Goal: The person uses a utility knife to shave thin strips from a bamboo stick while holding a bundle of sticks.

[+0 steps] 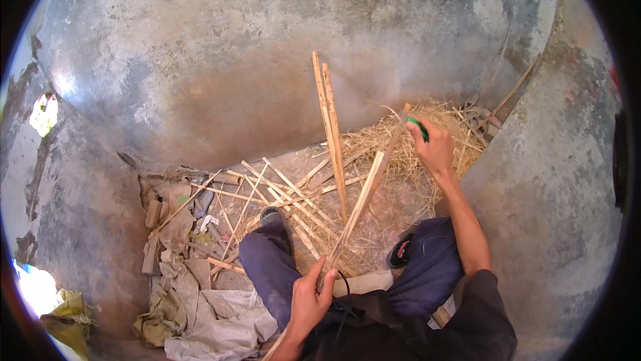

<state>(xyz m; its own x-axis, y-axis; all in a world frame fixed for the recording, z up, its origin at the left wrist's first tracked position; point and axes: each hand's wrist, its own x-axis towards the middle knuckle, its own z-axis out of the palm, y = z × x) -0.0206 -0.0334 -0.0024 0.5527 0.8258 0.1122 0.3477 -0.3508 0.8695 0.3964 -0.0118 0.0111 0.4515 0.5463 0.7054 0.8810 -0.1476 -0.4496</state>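
A long split bamboo strip (pixel 356 222) slants up and away from my lap. Its near end is gripped in my left hand (pixel 310 302), whose fingers are wrapped round it. Close to the far end, my right hand (pixel 434 147) is closed on a small green thing (pixel 420 129) whose kind I cannot make out. A narrow, darker length runs beside the upper strip, and I cannot tell whether it is a blade or more bamboo. Two bamboo strips (pixel 332 131) stand upright against the wall ahead.
Cut bamboo strips (pixel 294 209) lie crossed on the floor between my feet and the wall. A heap of straw-like shavings (pixel 449 135) is at the far right. Crumpled sacking (pixel 217 321) and wood blocks (pixel 152 254) lie to the left. Concrete walls (pixel 220 61) enclose the spot.
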